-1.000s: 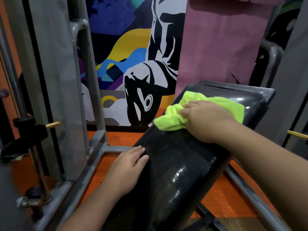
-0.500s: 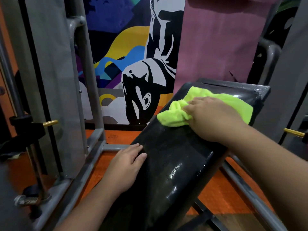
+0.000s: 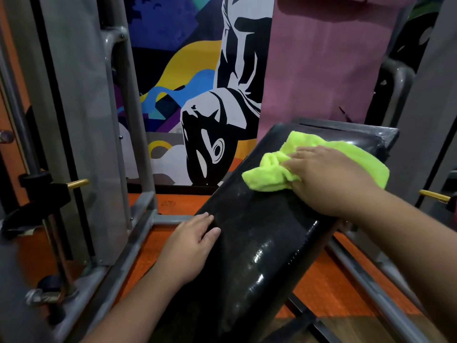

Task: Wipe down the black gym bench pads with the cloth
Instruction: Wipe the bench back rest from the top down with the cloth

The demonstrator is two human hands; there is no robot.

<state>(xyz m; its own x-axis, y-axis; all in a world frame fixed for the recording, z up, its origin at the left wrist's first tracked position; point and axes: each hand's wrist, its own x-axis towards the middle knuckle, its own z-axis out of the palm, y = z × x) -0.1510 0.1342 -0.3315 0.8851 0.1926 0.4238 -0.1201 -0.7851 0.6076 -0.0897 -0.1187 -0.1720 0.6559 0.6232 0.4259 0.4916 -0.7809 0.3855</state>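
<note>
A long black bench pad [image 3: 257,238] slopes up from the bottom centre to the upper right, its surface shiny and wet-looking. A lime-green cloth [image 3: 272,174] lies bunched on the pad's upper part. My right hand [image 3: 326,179] presses flat on the cloth, covering its middle, with the fingers pointing left. My left hand [image 3: 193,243] rests on the pad's left edge lower down, fingers together on the black surface, holding nothing loose.
A grey steel frame [image 3: 138,233] runs along the floor left of the pad, with uprights [image 3: 123,95] and a brass pin [image 3: 78,183]. Another rail [image 3: 366,285] lies to the right. A painted mural wall [image 3: 197,82] and pink panel [image 3: 321,60] stand behind. The floor is orange.
My right hand has slid the cloth a little farther up and to the right along the pad. My left hand stays on the pad's left edge.
</note>
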